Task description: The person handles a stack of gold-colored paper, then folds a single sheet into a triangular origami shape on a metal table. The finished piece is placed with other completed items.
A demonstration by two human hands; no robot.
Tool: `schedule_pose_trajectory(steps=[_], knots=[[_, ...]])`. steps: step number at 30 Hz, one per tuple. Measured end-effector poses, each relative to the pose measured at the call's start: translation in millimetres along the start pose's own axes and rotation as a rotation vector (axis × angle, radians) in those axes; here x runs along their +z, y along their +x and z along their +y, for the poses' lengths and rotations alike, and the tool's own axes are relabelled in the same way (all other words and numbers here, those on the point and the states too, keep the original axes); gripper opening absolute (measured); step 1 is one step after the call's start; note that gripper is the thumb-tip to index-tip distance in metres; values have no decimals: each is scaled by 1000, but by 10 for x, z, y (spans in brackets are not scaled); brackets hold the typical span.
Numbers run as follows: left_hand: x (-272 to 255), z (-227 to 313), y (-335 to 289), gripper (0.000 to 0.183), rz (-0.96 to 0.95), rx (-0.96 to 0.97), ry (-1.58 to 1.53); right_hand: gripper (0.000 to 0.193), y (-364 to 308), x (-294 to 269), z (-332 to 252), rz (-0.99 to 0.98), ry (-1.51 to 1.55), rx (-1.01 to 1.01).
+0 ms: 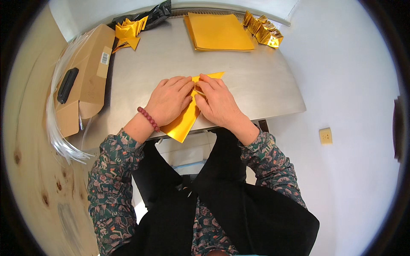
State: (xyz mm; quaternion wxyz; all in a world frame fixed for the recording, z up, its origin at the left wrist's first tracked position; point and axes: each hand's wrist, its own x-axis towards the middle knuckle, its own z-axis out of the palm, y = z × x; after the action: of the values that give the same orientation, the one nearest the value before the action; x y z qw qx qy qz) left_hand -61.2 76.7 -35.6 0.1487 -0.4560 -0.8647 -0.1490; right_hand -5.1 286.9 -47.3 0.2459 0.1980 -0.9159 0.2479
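Note:
A sheet of shiny gold paper [183,123], partly folded, lies slantwise at the front edge of the metal table. One corner hangs over the edge towards me, and a pointed end shows beyond my fingers. My left hand [171,99] presses on its upper left part with the fingers bent and close together; a dark red bead bracelet is on that wrist. Facing it, my right hand [218,101] grips the paper between thumb and fingers near the fold. Both sets of fingertips almost meet, and they hide the middle of the sheet.
A stack of flat gold sheets [218,32] lies at the back. Folded gold pieces stand at the back right [265,30] and back left [129,30], beside a black plastic bag [158,15]. A cardboard box [92,72] with clear strips [55,132] and a black object [67,85] borders the left.

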Motion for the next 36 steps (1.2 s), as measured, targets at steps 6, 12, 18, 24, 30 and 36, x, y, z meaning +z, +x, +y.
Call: schedule_pose_trajectory(steps=[6,12,18,24,30,36], knots=[[-45,27,-1,42,-2,-17,0,31,132,3,105,16,-194,99],[-102,-15,-63,43,-22,-98,14,34,97,-16,153,31,-285,89],[-63,-55,-105,44,11,-56,17,39,103,3,154,47,-350,25],[-31,-63,-125,45,30,-56,17,49,107,-7,108,-113,-171,-98],[-111,-95,-151,43,131,-76,-119,69,-39,-52,57,-231,-1,-163],[-390,-68,-634,23,111,-91,-115,91,-45,-167,218,-377,-22,-245]])
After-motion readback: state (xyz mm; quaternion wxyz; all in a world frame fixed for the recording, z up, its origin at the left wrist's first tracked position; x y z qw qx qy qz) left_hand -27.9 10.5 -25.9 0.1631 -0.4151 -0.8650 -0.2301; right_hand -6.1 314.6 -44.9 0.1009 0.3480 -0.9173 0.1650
